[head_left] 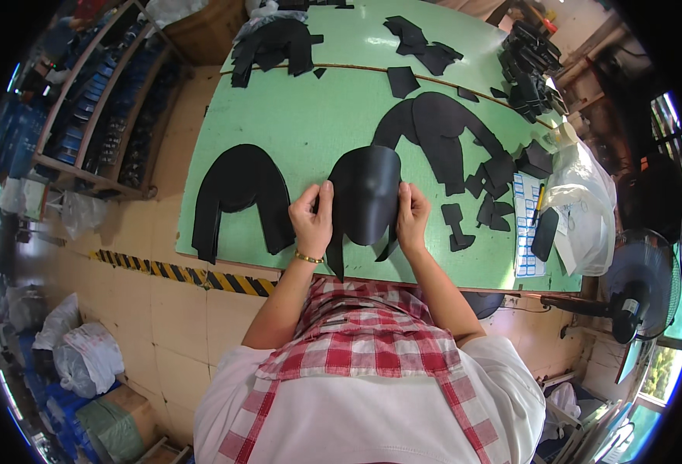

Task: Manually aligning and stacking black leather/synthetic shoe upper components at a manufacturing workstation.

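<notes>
Near the front edge of the green desk [310, 124], a black arch-shaped cut piece [365, 193] was held between both hands, its rounded top toward the far side and its two narrow legs hanging down past the desk's front edge. It bowed slightly, with a dull sheen across its middle. The left hand [313, 216] gripped the piece's left edge, fingers curled closed over it and thumb pressed on top; a thin gold bracelet [308, 257] circled that wrist. The right hand [412, 216] pinched the right edge in the same way, fingers folded down onto the material, the hand closed rather than spread.

Just left of the held piece, a stack of similar black arch pieces [240, 189] lay flat on the desk, its legs reaching the front edge. Behind and to the right, another pile of black arch shapes [441, 131] lay toward the desk's middle, with small black scraps [480, 205] scattered along its right side. More black cut pieces [275, 46] and further offcuts [422, 42] lay by the far edge, and a row of dark stacked parts [530, 66] sat at the far right corner. At the right edge lay a sheet of blue-and-white labels [528, 224] with a pen on it, touching a white plastic bag [584, 205]. A red-checked apron [364, 340] covered the person's front, below the desk.
</notes>
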The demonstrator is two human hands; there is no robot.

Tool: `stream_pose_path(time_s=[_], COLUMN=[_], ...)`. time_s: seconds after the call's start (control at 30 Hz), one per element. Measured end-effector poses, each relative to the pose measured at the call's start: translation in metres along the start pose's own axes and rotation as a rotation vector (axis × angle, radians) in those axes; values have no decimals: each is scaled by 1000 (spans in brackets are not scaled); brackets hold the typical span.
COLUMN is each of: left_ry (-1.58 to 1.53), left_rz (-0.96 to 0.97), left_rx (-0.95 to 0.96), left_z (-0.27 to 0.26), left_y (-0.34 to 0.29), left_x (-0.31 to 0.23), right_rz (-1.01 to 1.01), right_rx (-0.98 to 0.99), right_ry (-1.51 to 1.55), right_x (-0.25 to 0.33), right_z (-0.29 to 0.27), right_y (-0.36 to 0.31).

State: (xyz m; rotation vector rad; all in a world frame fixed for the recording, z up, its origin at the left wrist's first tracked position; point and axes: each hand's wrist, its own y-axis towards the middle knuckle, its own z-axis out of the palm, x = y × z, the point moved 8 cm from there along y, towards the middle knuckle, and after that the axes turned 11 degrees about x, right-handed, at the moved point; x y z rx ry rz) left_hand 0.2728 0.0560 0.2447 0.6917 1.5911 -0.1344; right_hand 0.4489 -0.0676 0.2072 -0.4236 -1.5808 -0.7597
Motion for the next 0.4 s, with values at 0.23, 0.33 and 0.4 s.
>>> stream_pose_path(time_s=[0.23, 0.33, 0.4], left_ry=[0, 57, 57], left_rz=[-82, -21, -53], left_rx=[57, 91, 65], left_z=[0, -9, -37], left_y=[-9, -6, -1], left_x=[2, -5, -10], right_rz=[56, 130, 127], right_rx=[62, 150, 246], right_ry=[56, 146, -10], right_x=[-1, 7, 15], right_z=[0, 2, -8], right_y=[-9, -7, -2])
